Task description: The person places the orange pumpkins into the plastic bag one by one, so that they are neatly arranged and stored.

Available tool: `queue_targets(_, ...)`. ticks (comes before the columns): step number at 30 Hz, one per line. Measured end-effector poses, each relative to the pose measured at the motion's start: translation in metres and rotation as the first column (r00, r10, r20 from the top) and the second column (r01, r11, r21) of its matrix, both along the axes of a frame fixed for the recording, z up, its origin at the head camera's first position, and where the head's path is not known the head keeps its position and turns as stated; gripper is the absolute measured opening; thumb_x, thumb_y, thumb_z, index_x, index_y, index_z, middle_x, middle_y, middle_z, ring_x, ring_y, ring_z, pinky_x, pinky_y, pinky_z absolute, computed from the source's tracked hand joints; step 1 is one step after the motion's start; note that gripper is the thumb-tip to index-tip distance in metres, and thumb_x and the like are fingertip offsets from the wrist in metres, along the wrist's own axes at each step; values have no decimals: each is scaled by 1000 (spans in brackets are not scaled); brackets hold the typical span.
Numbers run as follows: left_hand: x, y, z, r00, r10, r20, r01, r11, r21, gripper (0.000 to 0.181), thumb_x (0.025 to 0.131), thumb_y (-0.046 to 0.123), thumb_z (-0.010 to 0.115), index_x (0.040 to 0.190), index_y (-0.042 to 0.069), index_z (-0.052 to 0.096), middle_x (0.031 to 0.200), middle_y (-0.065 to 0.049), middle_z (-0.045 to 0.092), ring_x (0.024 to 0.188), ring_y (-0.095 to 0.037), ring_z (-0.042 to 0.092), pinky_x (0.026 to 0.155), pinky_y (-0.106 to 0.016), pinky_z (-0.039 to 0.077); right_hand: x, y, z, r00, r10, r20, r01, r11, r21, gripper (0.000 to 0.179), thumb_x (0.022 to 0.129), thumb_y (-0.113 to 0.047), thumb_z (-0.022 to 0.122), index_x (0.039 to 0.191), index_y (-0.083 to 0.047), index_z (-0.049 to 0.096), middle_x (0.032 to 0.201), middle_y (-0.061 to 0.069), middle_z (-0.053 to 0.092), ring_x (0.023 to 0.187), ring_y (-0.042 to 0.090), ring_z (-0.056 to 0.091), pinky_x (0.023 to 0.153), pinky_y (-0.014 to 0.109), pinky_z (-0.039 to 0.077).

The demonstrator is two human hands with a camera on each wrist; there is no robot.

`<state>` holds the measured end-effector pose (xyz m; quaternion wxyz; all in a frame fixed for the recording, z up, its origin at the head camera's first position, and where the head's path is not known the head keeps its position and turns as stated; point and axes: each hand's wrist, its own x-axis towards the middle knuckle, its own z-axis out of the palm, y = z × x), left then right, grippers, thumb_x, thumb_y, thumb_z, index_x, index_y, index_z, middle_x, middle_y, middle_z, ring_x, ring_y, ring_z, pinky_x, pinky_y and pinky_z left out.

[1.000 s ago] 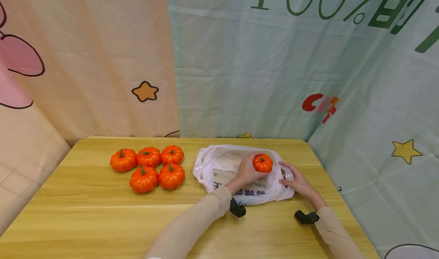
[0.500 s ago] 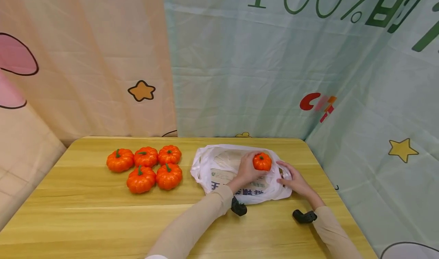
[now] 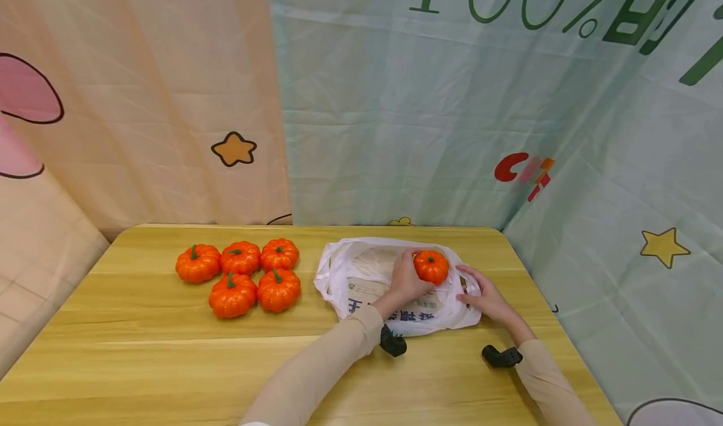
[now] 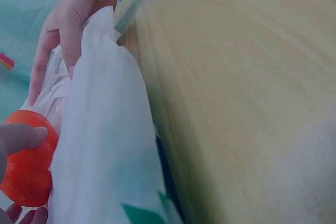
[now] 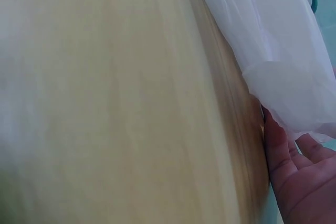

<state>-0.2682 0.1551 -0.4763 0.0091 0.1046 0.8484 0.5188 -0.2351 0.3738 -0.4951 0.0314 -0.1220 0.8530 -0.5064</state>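
Shifted the left hand [image 3: 404, 280] slightly back around the orange pumpkin [image 3: 432, 270]. Holding it loosely in the opening of the white bag [image 3: 457, 314], gripping the bag's right edge with the right hand [image 3: 492, 295]. Looks glossy and ribbed, with stem up.

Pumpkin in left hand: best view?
Head: the pumpkin shows nearly uncovered, the left hand gripping its side. Left wrist: a finger covers part of it. Right wrist: I can't make it out.
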Motion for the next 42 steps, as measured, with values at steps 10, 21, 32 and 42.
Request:
queue_targets(10, 2, -3, -2, 997, 78, -6, -78, 996, -46, 73, 67, 18, 87, 129, 16, 50, 123, -9, 45, 117, -26, 46, 101, -44, 46, 0, -7, -1, 1000, -9, 0, 9, 1000, 12, 65, 86, -4, 68, 142, 2, 36, 153, 27, 24, 141, 46, 18, 111, 65, 16)
queue_targets(21, 10, -7, 7, 999, 33, 15, -32, 999, -37, 66, 74, 15, 83, 130, 14, 50, 128, -10, 49, 118, -27, 49, 102, -43, 47, 2, -7, -5, 1000, -1, -10, 1, 1000, 4, 63, 87, -5, 67, 141, 3, 36, 151, 30, 24, 139, 49, 18, 109, 71, 13)
queue_targets(32, 21, -26, 28, 999, -34, -25, 33, 999, -43, 62, 75, 14, 82, 129, 10, 53, 131, -14, 53, 119, -28, 49, 101, -43, 46, 2, -4, -5, 1000, -21, 19, 20, 1000, 11, 65, 87, -5, 67, 143, 2, 35, 153, 30, 22, 140, 50, 15, 109, 71, 11)
queue_targets(42, 30, -63, 46, 990, -83, -110, 82, 997, -10, 61, 76, 16, 81, 131, 11, 54, 129, -9, 57, 118, -29, 52, 93, -39, 49, 1, -2, 1, 999, -32, 30, 31, 999, 33, 65, 87, -7, 67, 143, 2, 34, 154, 29, 21, 140, 49, 16, 110, 70, 13)
